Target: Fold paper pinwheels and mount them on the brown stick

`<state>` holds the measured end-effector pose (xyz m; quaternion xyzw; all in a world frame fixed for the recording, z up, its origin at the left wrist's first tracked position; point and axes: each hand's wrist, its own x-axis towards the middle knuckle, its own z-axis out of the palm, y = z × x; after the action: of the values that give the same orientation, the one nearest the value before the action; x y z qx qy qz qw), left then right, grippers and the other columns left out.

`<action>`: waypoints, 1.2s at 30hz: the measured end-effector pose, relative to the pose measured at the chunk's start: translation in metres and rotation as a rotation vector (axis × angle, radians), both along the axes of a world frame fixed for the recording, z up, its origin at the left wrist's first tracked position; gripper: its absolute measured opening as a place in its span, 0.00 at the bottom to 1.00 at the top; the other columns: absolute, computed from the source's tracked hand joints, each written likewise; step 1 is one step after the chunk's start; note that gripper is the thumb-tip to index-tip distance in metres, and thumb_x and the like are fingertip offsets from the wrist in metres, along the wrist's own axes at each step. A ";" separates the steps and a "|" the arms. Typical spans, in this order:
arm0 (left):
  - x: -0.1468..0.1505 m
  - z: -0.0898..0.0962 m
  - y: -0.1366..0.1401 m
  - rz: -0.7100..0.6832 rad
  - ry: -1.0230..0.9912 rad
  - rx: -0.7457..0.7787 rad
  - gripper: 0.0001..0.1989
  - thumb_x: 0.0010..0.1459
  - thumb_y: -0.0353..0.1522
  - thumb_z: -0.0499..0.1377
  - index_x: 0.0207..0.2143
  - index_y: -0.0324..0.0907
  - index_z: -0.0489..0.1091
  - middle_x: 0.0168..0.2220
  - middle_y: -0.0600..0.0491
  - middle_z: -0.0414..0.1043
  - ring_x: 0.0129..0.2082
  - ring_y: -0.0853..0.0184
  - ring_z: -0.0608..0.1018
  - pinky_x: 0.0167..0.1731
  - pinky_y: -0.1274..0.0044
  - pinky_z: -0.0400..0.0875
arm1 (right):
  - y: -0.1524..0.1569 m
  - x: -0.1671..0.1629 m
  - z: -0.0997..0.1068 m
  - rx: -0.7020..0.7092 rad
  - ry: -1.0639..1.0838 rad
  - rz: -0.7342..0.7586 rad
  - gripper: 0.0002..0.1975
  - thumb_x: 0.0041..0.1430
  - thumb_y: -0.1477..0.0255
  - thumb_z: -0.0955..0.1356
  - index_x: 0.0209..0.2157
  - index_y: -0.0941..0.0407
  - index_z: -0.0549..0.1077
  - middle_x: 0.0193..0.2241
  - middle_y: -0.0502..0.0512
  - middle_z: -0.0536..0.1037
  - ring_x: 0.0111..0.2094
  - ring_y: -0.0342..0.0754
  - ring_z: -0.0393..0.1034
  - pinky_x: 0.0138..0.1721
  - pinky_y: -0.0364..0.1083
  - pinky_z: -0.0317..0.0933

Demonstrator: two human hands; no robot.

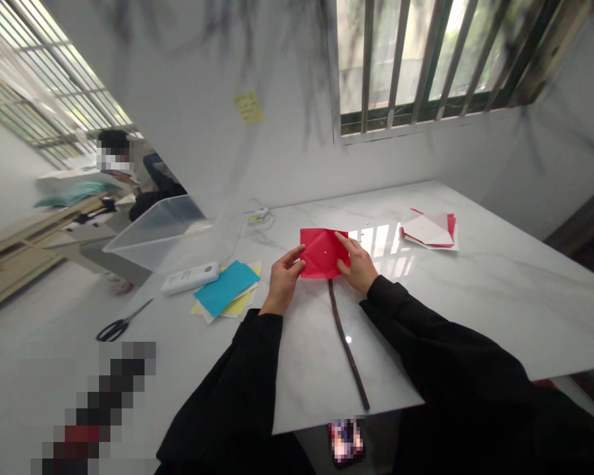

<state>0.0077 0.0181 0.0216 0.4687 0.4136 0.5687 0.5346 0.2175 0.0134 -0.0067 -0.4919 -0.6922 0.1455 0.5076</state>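
Both of my hands hold a creased red sheet of paper (321,257) above the white table. My left hand (283,277) pinches its left edge between thumb and fingers. At the right edge my right hand (357,264) grips it, thumb below and index finger laid along the upper corner. Diagonal fold lines and a tiny pale spot show near the sheet's middle. A thin dark brown stick (346,343) lies on the table, running from the paper's lower edge toward me; whether its top end touches the paper is hidden.
Left of my hands lie blue and yellow papers (228,287), a white device (191,278), black scissors (123,320) and a clear plastic bin (153,227). Red and white papers (430,229) rest at the right on the table (475,303). A person (123,165) sits far left.
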 end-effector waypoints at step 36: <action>0.001 0.029 -0.011 -0.027 -0.221 -0.357 0.18 0.64 0.32 0.59 0.53 0.32 0.73 0.45 0.39 0.82 0.48 0.55 0.84 0.52 0.63 0.78 | 0.015 0.006 -0.010 -0.542 0.678 0.411 0.21 0.53 0.62 0.76 0.47 0.56 0.79 0.36 0.57 0.84 0.35 0.48 0.77 0.34 0.44 0.68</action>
<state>0.0082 0.0074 0.0505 0.3069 0.4405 0.5270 0.6589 0.2233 0.0287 -0.0169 -0.3842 -0.5077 0.5705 0.5188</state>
